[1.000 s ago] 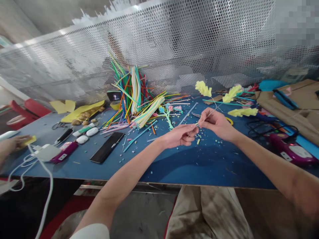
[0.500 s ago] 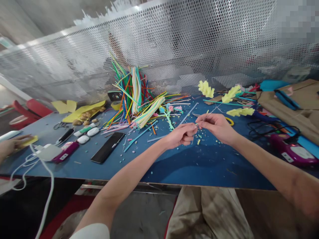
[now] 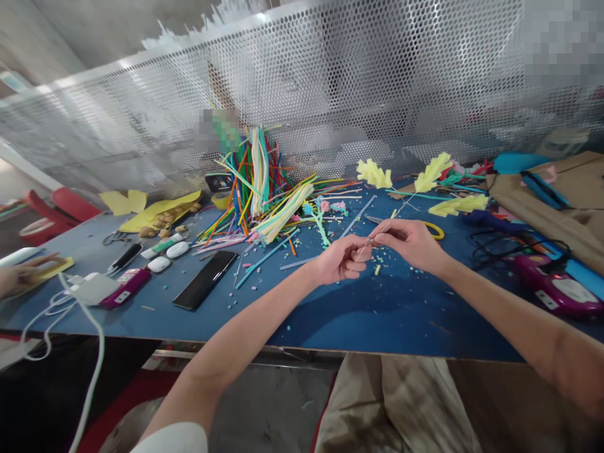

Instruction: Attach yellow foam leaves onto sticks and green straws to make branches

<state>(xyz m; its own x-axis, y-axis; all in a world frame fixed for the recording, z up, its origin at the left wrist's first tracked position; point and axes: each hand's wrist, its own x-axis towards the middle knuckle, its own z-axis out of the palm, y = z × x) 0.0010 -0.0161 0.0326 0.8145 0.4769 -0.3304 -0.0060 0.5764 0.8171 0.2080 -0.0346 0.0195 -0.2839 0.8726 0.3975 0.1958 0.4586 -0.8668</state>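
Observation:
Both of my hands meet over the blue table, pinching thin wire stems (image 3: 400, 207). My left hand (image 3: 340, 259) has its fingers curled around the lower wire ends. Close beside it, my right hand (image 3: 409, 244) grips the stems between thumb and fingers. Three pale yellow leaf-shaped pieces fan out from the wires: one at the upper left (image 3: 374, 173), one in the middle (image 3: 433, 173) and one on the right (image 3: 458, 206). Scissors with a yellow handle (image 3: 436, 231) lie behind my right hand, partly hidden. Small cut bits are scattered beneath my hands.
Coloured pipe cleaners (image 3: 257, 182) are heaped at the back centre. A black phone (image 3: 205, 280) lies to the left, near a purple device (image 3: 126, 288) and white cables (image 3: 98, 352). Another purple device (image 3: 555, 283) sits right. Someone else's hand (image 3: 29, 275) rests at the far left.
The yellow leaf-shaped pieces have turned and spread, the left one shifting leftward and the middle one rising. My hands have moved slightly, and more wire shows between them.

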